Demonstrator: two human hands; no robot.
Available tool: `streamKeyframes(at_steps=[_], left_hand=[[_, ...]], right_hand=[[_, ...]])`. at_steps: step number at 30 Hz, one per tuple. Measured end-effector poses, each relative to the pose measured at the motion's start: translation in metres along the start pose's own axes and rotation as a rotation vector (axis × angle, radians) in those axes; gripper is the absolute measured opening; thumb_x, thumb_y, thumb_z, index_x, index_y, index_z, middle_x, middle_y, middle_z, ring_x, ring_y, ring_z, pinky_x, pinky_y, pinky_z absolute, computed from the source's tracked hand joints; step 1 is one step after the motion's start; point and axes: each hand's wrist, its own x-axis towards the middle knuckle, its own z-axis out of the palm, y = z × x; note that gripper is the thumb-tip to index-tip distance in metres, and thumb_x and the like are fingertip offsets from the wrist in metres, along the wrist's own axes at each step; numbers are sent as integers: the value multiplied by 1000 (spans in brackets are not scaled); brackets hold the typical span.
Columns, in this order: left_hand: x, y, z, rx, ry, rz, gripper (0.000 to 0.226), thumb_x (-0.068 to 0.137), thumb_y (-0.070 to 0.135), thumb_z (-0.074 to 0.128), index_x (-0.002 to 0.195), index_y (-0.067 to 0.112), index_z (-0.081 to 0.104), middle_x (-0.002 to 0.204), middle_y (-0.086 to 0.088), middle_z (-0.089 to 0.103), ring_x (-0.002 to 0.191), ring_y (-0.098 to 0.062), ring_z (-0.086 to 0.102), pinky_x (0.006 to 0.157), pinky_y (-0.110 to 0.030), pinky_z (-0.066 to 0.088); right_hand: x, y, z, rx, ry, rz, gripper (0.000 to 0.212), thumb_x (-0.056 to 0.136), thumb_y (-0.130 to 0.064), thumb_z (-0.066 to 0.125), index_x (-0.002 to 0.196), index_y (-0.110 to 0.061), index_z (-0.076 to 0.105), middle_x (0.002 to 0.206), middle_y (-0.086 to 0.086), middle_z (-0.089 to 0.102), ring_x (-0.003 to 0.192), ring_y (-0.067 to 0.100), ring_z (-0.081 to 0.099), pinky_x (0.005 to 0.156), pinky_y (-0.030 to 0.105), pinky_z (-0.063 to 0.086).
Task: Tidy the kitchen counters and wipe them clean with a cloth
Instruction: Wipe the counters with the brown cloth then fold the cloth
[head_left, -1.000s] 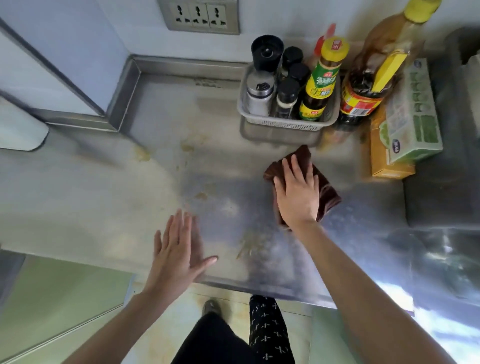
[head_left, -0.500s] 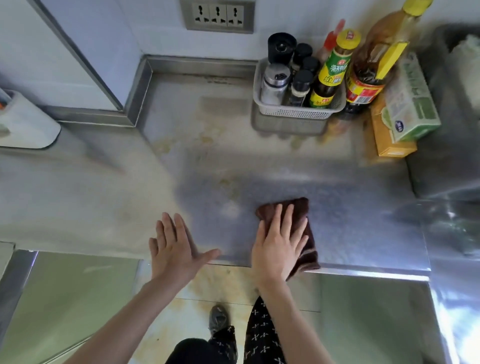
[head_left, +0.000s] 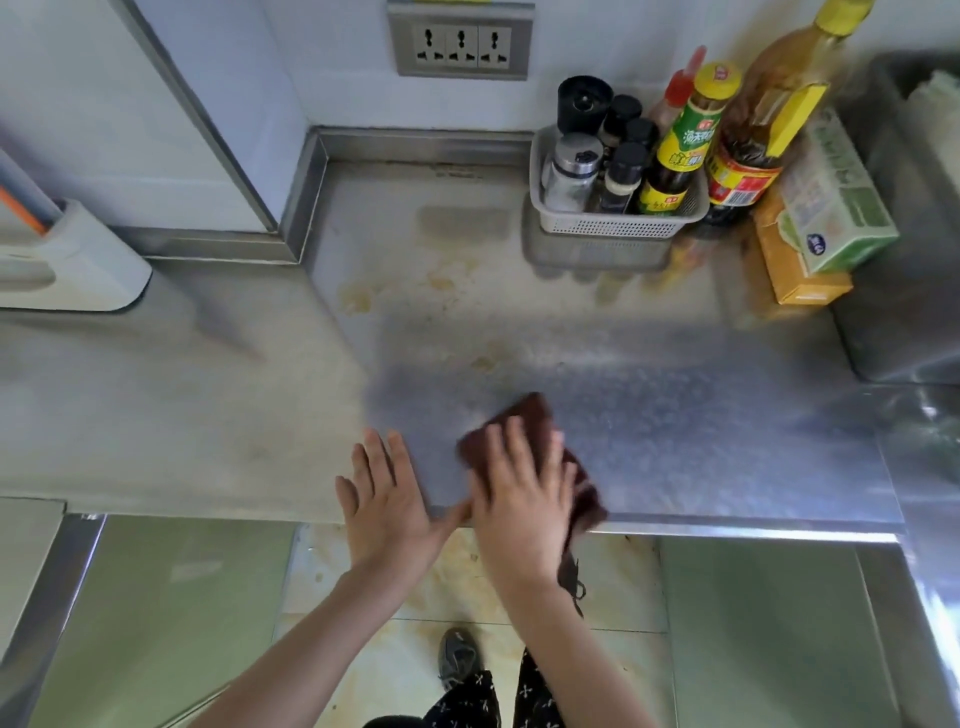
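Seen from above, a person stands at a stainless steel tabletop (head_left: 675, 415) that fills the middle of the view. The right hand (head_left: 524, 514) lies flat on a dark brown cloth (head_left: 530, 415) at the tabletop's front edge, fingers straight and spread, pressing down instead of curling into a grip; part of the cloth shows beyond the fingertips and a frayed corner hangs over the edge beside the wrist. The hand and cloth look slightly blurred. The left hand (head_left: 387, 506) is just beside it on the left, open, fingers straight and together, palm down at the front edge, its thumb reaching toward the right hand. The metal ahead of the cloth is dull and blotchy, with yellowish stains (head_left: 358, 299) farther back. At the back right, against the wall, a pale plastic basket (head_left: 613, 226) holds several dark-capped shakers and a sauce bottle (head_left: 680, 150) with a yellow cap and a green and yellow label. Just right of the basket stands a large oil bottle (head_left: 763, 130) with a yellow handle, then a green box (head_left: 836, 208) resting on an orange box (head_left: 800, 280). A triple wall socket (head_left: 462, 47) sits on the wall above. At far left a white holder (head_left: 78, 265) stands on the tabletop. Below the edge are a tiled floor, one shoe (head_left: 457, 657) and dark patterned trousers.
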Motion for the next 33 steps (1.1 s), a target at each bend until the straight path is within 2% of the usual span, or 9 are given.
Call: streamKeyframes(at_steps=[4,10,15,17,20,23,25,30,33], left_hand=[[1,-21,-8,65,-2,124,127,44,94,4,144,17,-10,155,-9,-11,143,-28,-4,114,-48,6],[39,-48,-33,26,81,219,92,74,76,29,144,27,-4,156,0,-11,144,-25,-7,116,-47,9],[72,-36,-45,-43,62,248,84,81,62,42,144,30,-3,155,-1,-14,143,-24,-10,116,-47,8],[81,-30,-49,-42,44,258,89,79,64,44,144,29,-6,155,-2,-16,143,-24,-11,116,-47,7],[89,-24,-52,-48,19,284,98,70,76,40,144,29,-4,155,0,-15,143,-24,-10,115,-47,5],[92,-24,-49,2,-4,307,112,51,92,8,144,30,0,156,1,-10,144,-24,-7,114,-47,9],[93,-24,-47,32,0,297,113,52,92,-2,145,29,4,156,0,-3,144,-25,-1,113,-48,14],[92,-18,-53,159,-10,299,93,74,79,8,140,16,27,146,-15,35,131,-39,37,95,-55,42],[93,-19,-52,190,-22,287,90,77,77,11,139,15,28,145,-16,37,129,-39,39,93,-53,44]], right_hand=[[36,30,-11,-91,-123,-304,51,91,-51,27,139,-36,37,148,-11,37,141,29,25,112,50,18],[113,64,-29,65,-37,118,55,95,-48,31,145,-27,27,156,-3,19,144,32,6,116,49,10],[40,34,-8,-119,-104,-579,53,86,-52,45,135,-34,41,143,-9,44,134,26,40,107,50,34],[66,50,-15,-167,-150,-669,51,85,-52,44,133,-36,44,140,-11,48,129,23,46,104,46,35],[146,76,-27,-82,-75,-509,52,89,-52,33,134,-30,47,145,-5,43,133,29,41,107,49,37],[209,84,-38,46,-75,-178,49,95,-45,37,142,-29,35,154,-5,24,143,29,16,116,44,14],[207,73,-31,98,-22,-147,47,95,-41,39,140,-26,39,152,-3,29,142,32,21,115,45,18],[128,54,-12,-70,-84,-830,49,79,-41,49,127,-31,54,134,-9,54,123,26,53,98,46,44],[187,69,-19,-122,-118,-878,52,82,-45,54,132,-34,47,140,-9,49,127,25,49,102,44,40]])
